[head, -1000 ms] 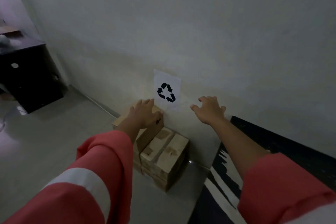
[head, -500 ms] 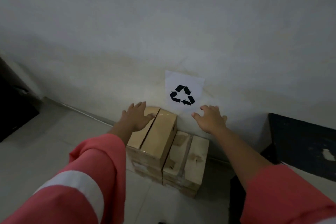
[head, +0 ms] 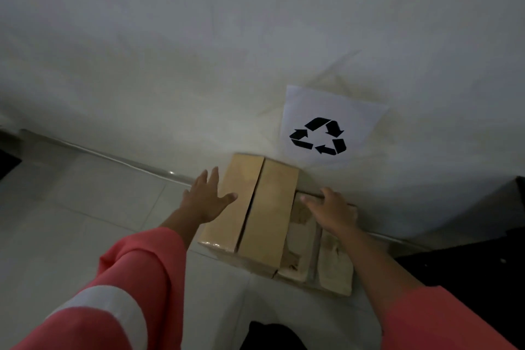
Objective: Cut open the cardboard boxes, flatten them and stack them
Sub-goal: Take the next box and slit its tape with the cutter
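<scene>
A closed brown cardboard box (head: 264, 213) with a dark seam down its top stands on the floor against the wall. Beside it on the right lies a lower, paler stack of boxes (head: 315, 256) with torn tape patches. My left hand (head: 206, 197) hovers open at the brown box's left edge, thumb over its top. My right hand (head: 331, 209) rests on the far end of the pale stack, fingers spread and slightly bent. Both forearms wear pink sleeves.
A white sheet with a black recycling symbol (head: 321, 135) is stuck on the wall just above the boxes. A dark mat or object (head: 477, 270) lies at the right. Pale tiled floor (head: 85, 221) stretches to the left. A dark shape (head: 272, 335) sits at the bottom edge.
The view has closed in on the boxes. Both hands have dropped from near the wall: the left to the brown box's left side, the right onto the pale stack.
</scene>
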